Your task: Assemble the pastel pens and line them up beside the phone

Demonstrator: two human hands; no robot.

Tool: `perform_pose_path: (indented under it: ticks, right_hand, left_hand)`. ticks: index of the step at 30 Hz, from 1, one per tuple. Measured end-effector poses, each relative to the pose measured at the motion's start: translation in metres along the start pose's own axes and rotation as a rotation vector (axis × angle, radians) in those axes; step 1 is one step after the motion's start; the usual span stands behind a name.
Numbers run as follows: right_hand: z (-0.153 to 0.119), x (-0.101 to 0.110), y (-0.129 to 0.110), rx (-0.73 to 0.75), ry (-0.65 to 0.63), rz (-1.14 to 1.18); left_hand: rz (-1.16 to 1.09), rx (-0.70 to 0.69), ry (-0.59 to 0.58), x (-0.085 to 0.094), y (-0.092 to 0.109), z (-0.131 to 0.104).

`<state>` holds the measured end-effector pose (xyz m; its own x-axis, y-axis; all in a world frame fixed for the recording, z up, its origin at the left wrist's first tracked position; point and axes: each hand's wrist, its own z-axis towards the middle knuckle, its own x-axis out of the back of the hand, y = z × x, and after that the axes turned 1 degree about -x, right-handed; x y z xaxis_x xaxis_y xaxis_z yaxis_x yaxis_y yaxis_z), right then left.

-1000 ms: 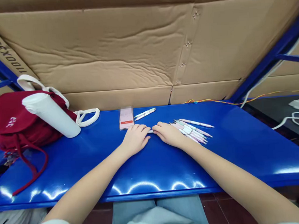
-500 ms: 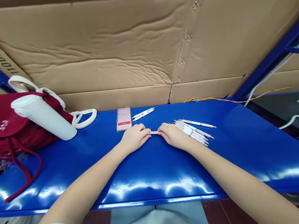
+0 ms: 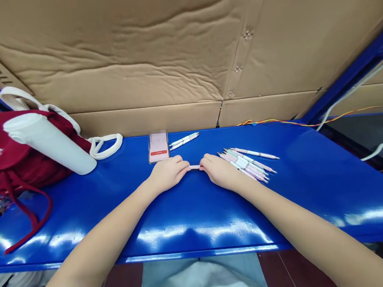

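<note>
Between my two hands a pink pen lies level, just above or on the blue tabletop. My left hand pinches its left end, and my right hand pinches its right end; the fingers cover both tips. Right beside my right hand is a loose pile of pastel pens, partly hidden by that hand and wrist. Beyond my left hand are a phone with a pink screen and a few more pens lying side by side.
A dark red backpack with a white tumbler leaning on it occupies the table's left side. A cardboard wall closes off the back of the blue table. Thin coloured wires and a white cable run at the right.
The whole view has shifted a little as the head tilted. Both hands still hold the pen ends; the dark band seen near my left fingers no longer shows.
</note>
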<state>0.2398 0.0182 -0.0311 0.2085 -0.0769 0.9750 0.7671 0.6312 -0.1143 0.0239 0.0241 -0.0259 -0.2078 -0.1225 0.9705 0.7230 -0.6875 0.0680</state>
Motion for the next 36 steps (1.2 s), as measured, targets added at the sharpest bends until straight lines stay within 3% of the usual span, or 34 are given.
perform_pose_path:
  ticks: [6, 9, 36]
  right_hand:
    - [-0.0025, 0.0027, 0.0018, -0.106, 0.087, 0.183]
    - [-0.0031, 0.0034, 0.0033, -0.077, 0.063, 0.227]
    - [-0.0026, 0.0052, 0.0022, -0.099, 0.103, 0.299]
  left_hand:
    - [-0.061, 0.037, 0.015, -0.0032, -0.0004, 0.0]
    - [-0.082, 0.063, 0.034, -0.0031, -0.0008, 0.0003]
    - [-0.088, 0.061, 0.014, -0.0037, -0.0001, 0.0018]
